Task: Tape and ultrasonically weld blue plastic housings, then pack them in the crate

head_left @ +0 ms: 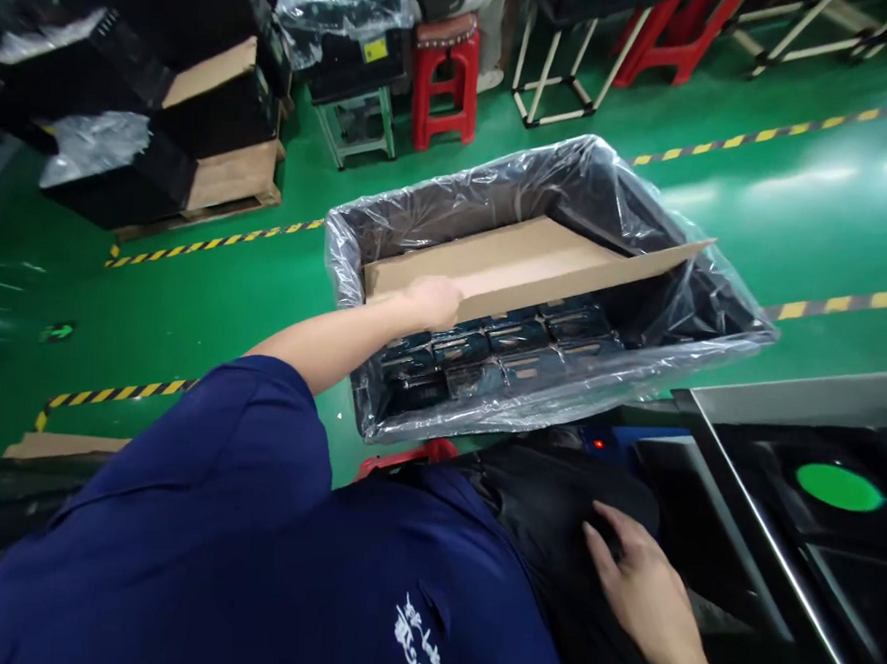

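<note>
Cardboard sheet [527, 264] sits inside an open bin [458, 208] lined with clear plastic, lying tilted above dark items [461, 349] set in rows; the nearer rows are exposed. Left hand [435, 301], arm extended, is closed on the sheet's near edge, toward its left end; individual fingers are too blurred to tell apart. Right hand [643, 580] is over the dark-clothed leg [553, 499], thumb and forefinger parted, fingers loosely bent, nothing seen in its grasp; contact with the leg cannot be confirmed.
</note>
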`<state>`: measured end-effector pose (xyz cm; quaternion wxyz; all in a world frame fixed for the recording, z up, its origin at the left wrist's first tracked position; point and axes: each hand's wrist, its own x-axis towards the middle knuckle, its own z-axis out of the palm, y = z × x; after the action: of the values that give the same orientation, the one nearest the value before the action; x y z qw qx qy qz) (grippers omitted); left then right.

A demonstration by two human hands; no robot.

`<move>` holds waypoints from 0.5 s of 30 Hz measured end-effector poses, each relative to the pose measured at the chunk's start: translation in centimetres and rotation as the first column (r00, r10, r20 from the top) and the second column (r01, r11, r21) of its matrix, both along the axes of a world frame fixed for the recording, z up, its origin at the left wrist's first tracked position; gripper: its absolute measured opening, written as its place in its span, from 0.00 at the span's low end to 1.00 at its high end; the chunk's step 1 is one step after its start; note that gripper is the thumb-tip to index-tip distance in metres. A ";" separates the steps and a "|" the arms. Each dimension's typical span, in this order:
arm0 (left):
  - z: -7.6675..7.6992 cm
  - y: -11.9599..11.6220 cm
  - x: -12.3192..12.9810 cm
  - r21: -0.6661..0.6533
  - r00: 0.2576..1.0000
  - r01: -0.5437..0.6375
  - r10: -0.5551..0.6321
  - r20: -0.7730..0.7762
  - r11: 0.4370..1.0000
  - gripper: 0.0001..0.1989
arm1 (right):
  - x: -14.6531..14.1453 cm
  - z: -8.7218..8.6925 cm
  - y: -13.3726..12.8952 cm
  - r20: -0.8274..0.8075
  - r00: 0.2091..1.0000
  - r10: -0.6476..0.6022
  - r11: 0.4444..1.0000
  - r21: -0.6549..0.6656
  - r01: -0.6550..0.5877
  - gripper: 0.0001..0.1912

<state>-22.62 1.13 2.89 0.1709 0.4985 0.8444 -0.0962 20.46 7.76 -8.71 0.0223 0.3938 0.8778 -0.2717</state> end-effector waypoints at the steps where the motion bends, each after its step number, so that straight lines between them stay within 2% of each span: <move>1: 1.6 -0.3 -0.3 0.043 0.999 0.002 0.000 -0.035 0.999 0.15 | -1.5 -0.6 0.9 -0.008 0.999 0.035 0.999 0.022 -0.035 0.27; 3: 4.9 -1.2 -0.9 0.155 0.993 0.008 0.010 -0.117 0.988 0.14 | -4.3 -1.7 2.6 0.014 0.995 0.100 0.994 0.051 -0.101 0.25; 5: 8.2 -2.4 -1.5 0.288 0.979 0.009 0.050 -0.198 0.958 0.12 | -6.8 -2.6 4.2 0.106 0.984 0.140 0.989 0.041 -0.145 0.24; 8: 12.9 -4.8 -2.0 0.449 0.943 -0.034 0.178 -0.281 0.893 0.10 | -9.5 -3.7 6.4 0.270 0.943 0.195 0.981 -0.031 -0.194 0.22; 10: 15.9 -7.0 -2.0 0.522 0.909 -0.085 0.281 -0.308 0.849 0.10 | -11.0 -4.5 7.5 0.314 0.909 0.273 0.962 -0.062 -0.268 0.20; 13: 19.5 -11.1 -1.8 0.654 0.855 -0.144 0.426 -0.295 0.742 0.09 | -13.6 -5.0 8.2 0.263 0.879 0.398 0.914 -0.033 -0.404 0.18; 15: 21.2 -14.5 -1.9 0.762 0.814 -0.178 0.528 -0.242 0.623 0.09 | -15.6 -4.2 7.7 0.127 0.904 0.409 0.906 0.063 -0.419 0.16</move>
<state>-24.49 -13.40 24.09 -0.2155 0.3071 0.9128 0.1615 4.88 15.46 -12.93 0.1106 0.2133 0.9500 -0.1994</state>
